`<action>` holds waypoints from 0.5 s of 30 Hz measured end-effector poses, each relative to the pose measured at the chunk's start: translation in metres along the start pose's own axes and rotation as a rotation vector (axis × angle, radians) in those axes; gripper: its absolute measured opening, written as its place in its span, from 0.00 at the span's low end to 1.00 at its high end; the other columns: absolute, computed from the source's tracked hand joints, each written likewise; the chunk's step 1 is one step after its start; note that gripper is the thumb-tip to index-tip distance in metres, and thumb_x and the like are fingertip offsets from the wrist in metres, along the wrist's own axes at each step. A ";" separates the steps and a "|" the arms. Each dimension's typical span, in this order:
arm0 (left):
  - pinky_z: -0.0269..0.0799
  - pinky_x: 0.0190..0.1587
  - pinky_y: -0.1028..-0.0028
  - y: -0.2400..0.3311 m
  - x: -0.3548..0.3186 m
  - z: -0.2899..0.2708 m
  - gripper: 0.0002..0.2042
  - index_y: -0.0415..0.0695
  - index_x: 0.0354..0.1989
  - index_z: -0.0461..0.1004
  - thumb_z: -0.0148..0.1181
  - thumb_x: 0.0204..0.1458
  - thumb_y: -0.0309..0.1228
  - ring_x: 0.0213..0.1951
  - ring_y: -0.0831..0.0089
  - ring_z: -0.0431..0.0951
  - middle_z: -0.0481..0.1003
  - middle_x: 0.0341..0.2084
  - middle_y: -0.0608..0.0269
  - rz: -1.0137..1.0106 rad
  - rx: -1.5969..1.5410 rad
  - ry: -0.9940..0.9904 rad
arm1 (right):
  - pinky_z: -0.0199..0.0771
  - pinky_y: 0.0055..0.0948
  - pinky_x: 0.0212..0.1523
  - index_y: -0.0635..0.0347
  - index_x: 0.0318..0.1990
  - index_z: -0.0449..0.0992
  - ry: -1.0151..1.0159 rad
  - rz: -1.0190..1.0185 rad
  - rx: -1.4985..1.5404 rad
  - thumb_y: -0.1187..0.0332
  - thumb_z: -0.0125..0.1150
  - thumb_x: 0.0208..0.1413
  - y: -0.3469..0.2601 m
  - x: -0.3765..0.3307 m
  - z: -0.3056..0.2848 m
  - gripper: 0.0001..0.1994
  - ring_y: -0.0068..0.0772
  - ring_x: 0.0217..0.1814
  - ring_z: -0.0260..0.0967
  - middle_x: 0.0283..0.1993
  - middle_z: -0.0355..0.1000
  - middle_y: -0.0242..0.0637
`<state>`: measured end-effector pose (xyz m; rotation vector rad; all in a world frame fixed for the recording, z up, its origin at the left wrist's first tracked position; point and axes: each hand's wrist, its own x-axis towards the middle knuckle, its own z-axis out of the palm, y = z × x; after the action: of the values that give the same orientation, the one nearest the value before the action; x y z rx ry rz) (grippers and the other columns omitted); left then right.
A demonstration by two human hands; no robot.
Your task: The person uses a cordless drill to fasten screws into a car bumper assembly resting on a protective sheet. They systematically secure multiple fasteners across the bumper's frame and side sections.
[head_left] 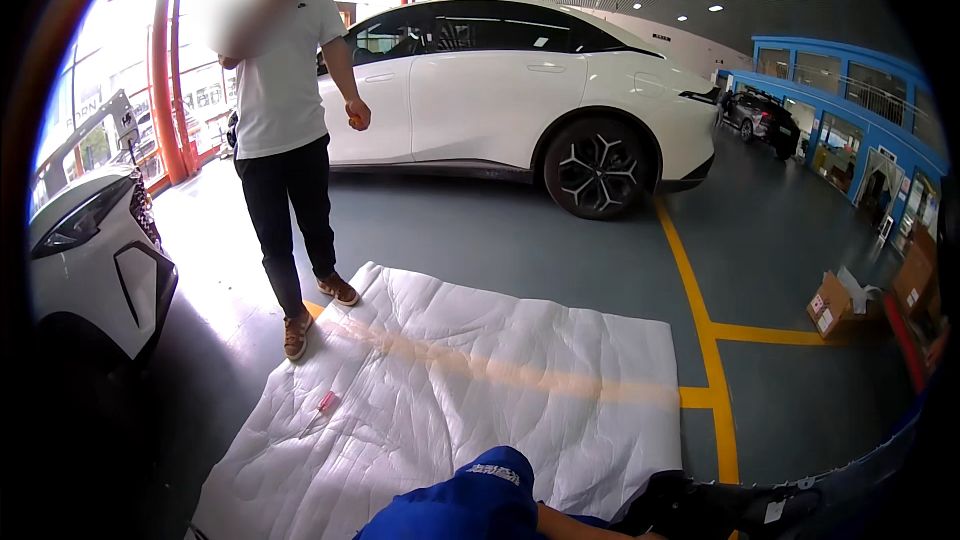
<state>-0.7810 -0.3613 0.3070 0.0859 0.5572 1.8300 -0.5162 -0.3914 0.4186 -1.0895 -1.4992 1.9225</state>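
Neither of my hands shows in the head view. Close in front of me, at the lower edge, a co-worker in a blue cap (500,468) and blue clothing (440,510) bends low; part of that person's bare forearm (570,525) shows, but the hand is not clear. To the right of it lies a dark curved panel (800,508), cut off by the picture's edge. A white padded sheet (480,340) covers the floor ahead. On its left part rests a slim tool with a pink-red handle (327,401), which looks like a screwdriver.
Another person in a white shirt (285,80) stands at the sheet's far left corner. Behind is a white car (480,100); a white car front (95,250) is at left. Yellow lines (705,340) mark the grey floor. Cardboard boxes (840,310) stand at right.
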 end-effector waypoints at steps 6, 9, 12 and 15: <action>0.68 0.58 0.63 0.008 -0.006 0.017 0.14 0.41 0.54 0.73 0.56 0.62 0.31 0.56 0.62 0.73 0.76 0.51 0.55 -0.018 0.028 -0.074 | 0.74 0.34 0.30 0.65 0.41 0.76 -0.039 0.033 -0.066 0.79 0.71 0.48 0.002 -0.009 0.008 0.13 0.33 0.32 0.71 0.36 0.76 0.41; 0.66 0.62 0.62 0.002 0.013 0.033 0.15 0.41 0.56 0.72 0.57 0.63 0.31 0.58 0.63 0.72 0.75 0.53 0.55 -0.065 -0.008 -0.205 | 0.77 0.37 0.35 0.65 0.51 0.74 0.001 -0.036 -0.069 0.80 0.69 0.49 0.001 0.011 0.036 0.19 0.36 0.39 0.71 0.43 0.76 0.45; 0.65 0.65 0.61 -0.003 -0.009 0.047 0.17 0.41 0.58 0.71 0.58 0.63 0.32 0.61 0.63 0.70 0.74 0.55 0.56 -0.124 -0.162 -0.238 | 0.79 0.40 0.41 0.65 0.60 0.73 0.034 0.005 -0.018 0.81 0.67 0.50 0.010 0.037 0.058 0.26 0.38 0.46 0.72 0.49 0.76 0.48; 0.66 0.65 0.63 0.033 -0.007 0.101 0.17 0.39 0.55 0.72 0.62 0.61 0.32 0.59 0.64 0.72 0.75 0.52 0.58 -0.206 -0.142 -0.066 | 0.78 0.32 0.39 0.63 0.57 0.72 0.244 -0.001 0.053 0.84 0.65 0.44 -0.004 0.033 0.015 0.28 0.35 0.39 0.75 0.43 0.75 0.41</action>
<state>-0.7744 -0.3421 0.4115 -0.0062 0.3742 1.6545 -0.5479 -0.3744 0.4142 -1.2481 -1.3080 1.7460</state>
